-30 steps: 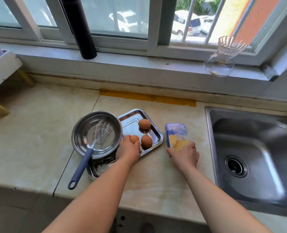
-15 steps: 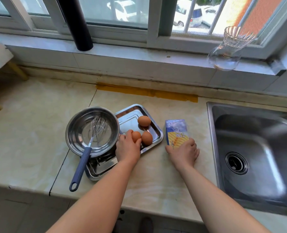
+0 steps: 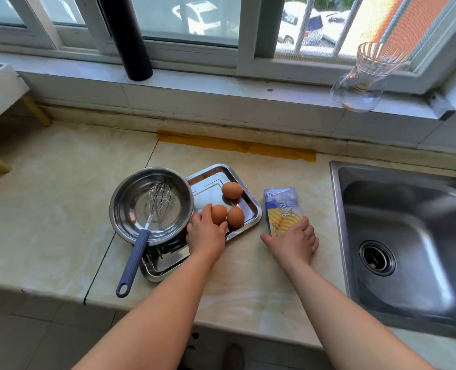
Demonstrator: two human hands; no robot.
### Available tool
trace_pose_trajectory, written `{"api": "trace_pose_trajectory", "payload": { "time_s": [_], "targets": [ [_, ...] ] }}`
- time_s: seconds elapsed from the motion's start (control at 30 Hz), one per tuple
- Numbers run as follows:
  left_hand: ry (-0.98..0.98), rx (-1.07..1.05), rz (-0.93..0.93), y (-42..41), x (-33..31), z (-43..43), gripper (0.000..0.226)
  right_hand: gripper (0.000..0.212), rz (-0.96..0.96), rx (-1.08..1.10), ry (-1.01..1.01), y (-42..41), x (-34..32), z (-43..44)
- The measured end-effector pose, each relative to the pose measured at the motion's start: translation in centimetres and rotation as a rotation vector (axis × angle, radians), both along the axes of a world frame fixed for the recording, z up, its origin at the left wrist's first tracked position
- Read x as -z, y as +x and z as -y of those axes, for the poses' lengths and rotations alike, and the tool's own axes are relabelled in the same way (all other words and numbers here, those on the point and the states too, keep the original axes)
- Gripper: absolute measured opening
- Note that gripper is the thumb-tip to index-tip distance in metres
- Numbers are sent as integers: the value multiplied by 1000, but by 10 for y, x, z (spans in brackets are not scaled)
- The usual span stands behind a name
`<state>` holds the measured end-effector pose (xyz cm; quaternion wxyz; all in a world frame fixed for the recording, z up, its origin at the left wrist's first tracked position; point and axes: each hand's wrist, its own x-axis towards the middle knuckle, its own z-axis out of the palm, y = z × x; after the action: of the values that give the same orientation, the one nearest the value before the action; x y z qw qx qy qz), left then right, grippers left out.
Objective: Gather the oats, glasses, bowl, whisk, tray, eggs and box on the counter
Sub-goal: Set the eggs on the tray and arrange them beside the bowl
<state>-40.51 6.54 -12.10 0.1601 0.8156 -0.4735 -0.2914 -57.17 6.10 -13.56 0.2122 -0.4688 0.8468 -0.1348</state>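
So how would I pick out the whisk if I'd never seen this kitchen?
From the sink on the right, look left along the counter to the round steel bowl sitting on a tray. The whisk lies in that bowl, wire head inside, its blue handle sticking out over the near rim; nothing else there has a long handle.

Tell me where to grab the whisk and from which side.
Grip the whisk by its blue handle, coming from the front edge of the counter. The handle leans out over the rim of the bowl toward the person, while the wire head lies inside the bowl.
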Motion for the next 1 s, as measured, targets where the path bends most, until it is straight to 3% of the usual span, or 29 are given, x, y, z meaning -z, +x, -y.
{"api": "trace_pose_trajectory", "payload": {
  "time_s": [0.23,0.37,0.6,0.83,1.0],
  "targets": [
    [-45,20,-120,4,-21,-5,62,107,34,-73,-110,3,-22,-8],
    [-90,24,-165,6,-41,-9,49,92,100,-148,-217,9,-40,-11],
    [-162,-153,-414,30,-71,-15,36,55,235,-276,-360,28,-66,-15],
    [-205,-341,-483,83,-86,-23,31,38,424,-273,-313,61,-83,-18],
    [-237,-406,-419,125,-89,-30,31,33,481,-310,-241,96,-84,-14]
  ]
}}
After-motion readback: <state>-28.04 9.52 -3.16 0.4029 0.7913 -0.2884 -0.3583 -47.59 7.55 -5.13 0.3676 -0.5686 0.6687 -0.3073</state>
